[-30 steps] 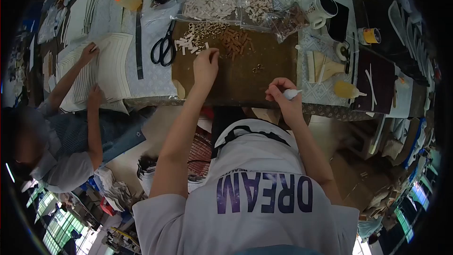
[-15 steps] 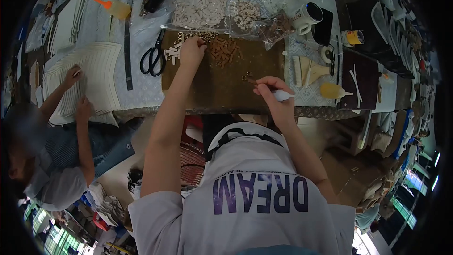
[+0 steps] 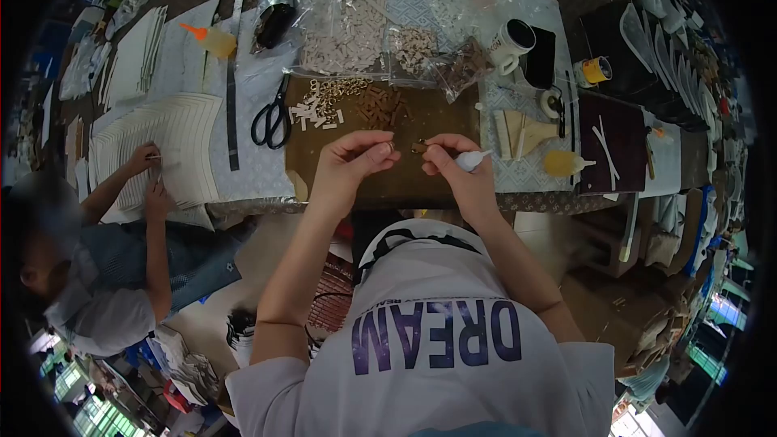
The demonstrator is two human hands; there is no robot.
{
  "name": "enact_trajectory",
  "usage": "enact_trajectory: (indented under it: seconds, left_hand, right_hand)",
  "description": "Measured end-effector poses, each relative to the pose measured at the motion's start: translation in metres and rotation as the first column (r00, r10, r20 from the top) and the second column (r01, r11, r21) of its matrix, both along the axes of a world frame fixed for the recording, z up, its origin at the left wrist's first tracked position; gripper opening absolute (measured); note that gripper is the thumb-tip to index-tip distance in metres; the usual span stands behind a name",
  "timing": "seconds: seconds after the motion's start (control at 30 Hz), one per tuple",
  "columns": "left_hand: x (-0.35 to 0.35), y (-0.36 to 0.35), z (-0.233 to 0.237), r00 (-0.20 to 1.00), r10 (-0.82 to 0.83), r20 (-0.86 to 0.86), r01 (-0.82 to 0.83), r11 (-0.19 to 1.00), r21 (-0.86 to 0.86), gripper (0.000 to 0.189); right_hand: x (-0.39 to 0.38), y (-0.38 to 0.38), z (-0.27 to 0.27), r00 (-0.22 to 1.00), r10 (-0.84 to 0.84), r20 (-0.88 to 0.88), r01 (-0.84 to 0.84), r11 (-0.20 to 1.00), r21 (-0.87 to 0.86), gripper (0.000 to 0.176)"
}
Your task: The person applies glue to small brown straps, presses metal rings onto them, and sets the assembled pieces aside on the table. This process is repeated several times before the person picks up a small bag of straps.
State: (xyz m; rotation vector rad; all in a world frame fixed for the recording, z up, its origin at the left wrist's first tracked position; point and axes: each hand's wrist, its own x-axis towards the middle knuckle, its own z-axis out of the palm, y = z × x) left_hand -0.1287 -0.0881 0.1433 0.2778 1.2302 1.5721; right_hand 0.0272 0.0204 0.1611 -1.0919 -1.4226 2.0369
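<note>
My left hand (image 3: 356, 163) is closed in a pinch over the brown board (image 3: 417, 186), with a small metal ring (image 3: 392, 146) at its fingertips. Close by, my right hand (image 3: 463, 174) grips a small brown tab with a ring (image 3: 419, 146) between thumb and forefinger. A white-tipped object (image 3: 471, 160), perhaps a small glue bottle, is also tucked in that hand; its rest is hidden. Beyond the hands lie a pile of gold-coloured rings (image 3: 344, 91), loose brown tabs (image 3: 380, 107) and small white pieces (image 3: 320, 116).
Black scissors (image 3: 272, 123) lie left of the board. Plastic bags of small pale pieces (image 3: 344, 44) are behind it. A white mug (image 3: 510, 47), a phone (image 3: 541, 58) and a yellow glue bottle (image 3: 562, 164) stand or lie right. At left, another person's hands (image 3: 150, 170) touch layered white sheets (image 3: 182, 142).
My left hand has come back from the ring pile toward me and to the right, now pinching a ring. My right hand has shifted slightly left, still holding the tab; the hands are close together.
</note>
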Motion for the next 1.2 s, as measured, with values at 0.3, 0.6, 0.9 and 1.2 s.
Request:
enact_trajectory:
  seconds: [0.3,0.6,0.9,1.2]
  left_hand:
    - [0.026,-0.032,0.029,0.993,0.052,0.108,-0.062,0.994,0.095,0.02]
    - [0.041,-0.051,0.043,0.99,0.142,0.028,-0.144,0.981,0.133,0.017]
    - [0.045,-0.055,0.049,0.992,0.079,0.096,-0.094,0.981,0.169,0.018]
    - [0.047,-0.055,0.056,0.975,0.135,0.175,-0.167,0.968,0.186,0.02]
  right_hand:
    - [0.001,-0.013,0.016,0.962,0.228,-0.149,-0.228,0.973,0.016,0.016]
    - [0.009,-0.019,0.025,0.942,0.323,-0.091,-0.289,0.919,0.269,0.017]
    - [0.007,-0.02,0.03,0.922,0.327,-0.206,-0.333,0.943,0.003,0.017]
    - [0.002,-0.018,0.031,0.899,0.37,-0.235,-0.392,0.919,-0.05,0.02]
